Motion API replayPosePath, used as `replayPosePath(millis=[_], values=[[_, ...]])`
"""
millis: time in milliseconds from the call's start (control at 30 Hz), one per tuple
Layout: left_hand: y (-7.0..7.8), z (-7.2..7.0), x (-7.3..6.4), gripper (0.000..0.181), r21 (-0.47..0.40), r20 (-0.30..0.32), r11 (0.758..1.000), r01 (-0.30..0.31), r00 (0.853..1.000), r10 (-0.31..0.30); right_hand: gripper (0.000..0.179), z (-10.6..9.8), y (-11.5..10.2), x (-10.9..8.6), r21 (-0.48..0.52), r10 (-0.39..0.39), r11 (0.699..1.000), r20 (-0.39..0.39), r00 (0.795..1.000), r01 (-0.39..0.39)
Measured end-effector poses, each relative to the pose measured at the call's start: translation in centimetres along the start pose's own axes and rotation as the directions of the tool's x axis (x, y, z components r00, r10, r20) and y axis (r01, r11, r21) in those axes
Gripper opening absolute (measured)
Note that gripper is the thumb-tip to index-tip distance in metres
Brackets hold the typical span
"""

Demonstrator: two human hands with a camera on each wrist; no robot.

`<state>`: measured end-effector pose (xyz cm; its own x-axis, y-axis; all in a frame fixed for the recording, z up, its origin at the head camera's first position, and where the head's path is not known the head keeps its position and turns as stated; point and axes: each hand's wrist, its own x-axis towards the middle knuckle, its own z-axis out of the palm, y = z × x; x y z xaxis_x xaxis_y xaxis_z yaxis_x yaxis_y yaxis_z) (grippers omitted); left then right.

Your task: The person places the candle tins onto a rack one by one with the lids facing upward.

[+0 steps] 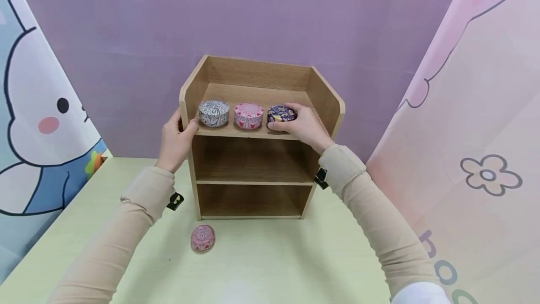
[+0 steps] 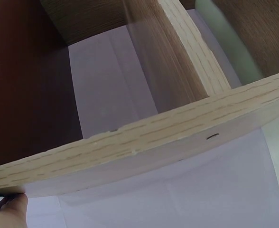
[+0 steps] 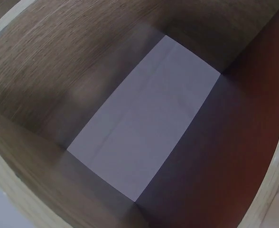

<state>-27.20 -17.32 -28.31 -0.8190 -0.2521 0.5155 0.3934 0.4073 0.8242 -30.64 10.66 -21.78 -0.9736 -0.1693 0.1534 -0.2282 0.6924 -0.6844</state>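
A small wooden shelf unit [image 1: 260, 75] stands on the table. On its top level, near the front edge, three round patterned tins sit in a row: a black-and-white tin [image 1: 213, 113] at left, a pink tin [image 1: 249, 116] in the middle and a dark blue tin [image 1: 280, 113] with yellow marks at right. My right hand [image 1: 307, 126] holds the dark blue tin between thumb and fingers. With my left hand [image 1: 175, 143] I grip the unit's left side panel, thumb at the front edge and fingers behind. In the left wrist view, part of that hand [image 2: 12, 213] shows beside the wood.
A pink-red patterned tin [image 1: 203, 238] lies on the pale green table [image 1: 253, 257] in front of the unit's left corner. Two lower compartments [image 1: 253, 159] open toward me. A purple cloth [image 1: 261, 18] hangs behind, and printed panels [image 1: 476, 121] stand at both sides.
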Motion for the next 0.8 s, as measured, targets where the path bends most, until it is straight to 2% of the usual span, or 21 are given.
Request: replayPosePath(millis=[267,800], values=[[-0.17,-0.02,0.05,0.036,0.009,0.018,1.000,0.009,1.000,-0.009,0.082,0.10,0.14,0.01,0.010,-0.003,1.000,0.015,1.000,0.003],[0.22,-0.05,-0.09,0.035,0.008,0.014,1.000,0.006,1.000,-0.006,0.086,0.14,0.00,-0.20,0.050,0.006,0.999,0.021,1.000,-0.007]])
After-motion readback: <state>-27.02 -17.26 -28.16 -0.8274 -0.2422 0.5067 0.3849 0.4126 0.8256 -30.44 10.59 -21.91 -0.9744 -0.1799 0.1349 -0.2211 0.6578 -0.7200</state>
